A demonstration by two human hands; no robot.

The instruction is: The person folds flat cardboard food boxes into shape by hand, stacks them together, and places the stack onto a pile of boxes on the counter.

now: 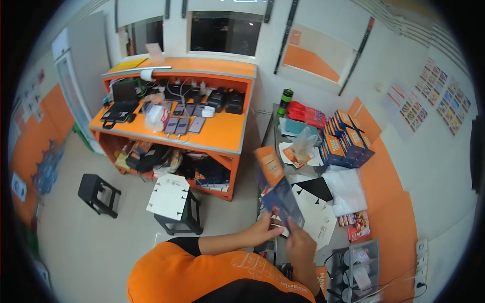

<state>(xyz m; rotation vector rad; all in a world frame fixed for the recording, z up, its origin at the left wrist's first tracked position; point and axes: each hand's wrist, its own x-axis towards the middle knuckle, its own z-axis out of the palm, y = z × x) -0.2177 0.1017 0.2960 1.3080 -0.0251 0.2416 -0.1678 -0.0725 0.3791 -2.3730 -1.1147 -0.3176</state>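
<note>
A dark blue and orange carton is tilted up in front of me, above the worktop; motion blurs it a little. Around its lower left edge my left hand is closed, fingers curled at the carton's bottom. My right hand grips the lower right end, partly blurred. Behind the carton lie flat white die-cut cardboard sheets with a black piece on them. Whether the carton is flat or part folded, I cannot tell.
Stacked blue and orange boxes stand by the wall, near a clear plastic bag and white plastic packets. A grey organiser tray sits lower right. Left are an orange counter with phones and two black stools, one bearing white cardboard.
</note>
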